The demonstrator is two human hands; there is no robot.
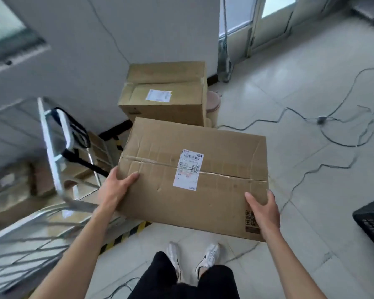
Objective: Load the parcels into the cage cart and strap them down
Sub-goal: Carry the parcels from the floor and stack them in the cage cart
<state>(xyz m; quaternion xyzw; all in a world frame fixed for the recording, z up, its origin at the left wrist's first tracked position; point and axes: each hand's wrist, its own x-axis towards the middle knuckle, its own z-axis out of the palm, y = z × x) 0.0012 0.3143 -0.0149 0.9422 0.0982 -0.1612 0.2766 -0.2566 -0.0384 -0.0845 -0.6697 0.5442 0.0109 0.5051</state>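
While aloft, parcel (192, 180), long axis left-right, left hand (119, 186) and right hand (265, 210) fingers tight round its ends.

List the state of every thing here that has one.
Held parcel: taped shut, lifted, outside the cart.
Left hand: grips its left edge.
Right hand: grips its right edge.
Second parcel: by the wall, outside the cart.
Cage cart: some boxes inside.
Strap: hanging on the cart frame, unfastened.

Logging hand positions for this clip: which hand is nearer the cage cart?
Left. The left hand grips the parcel at its edge beside the cage cart; the right hand holds the opposite edge, away from the cart.
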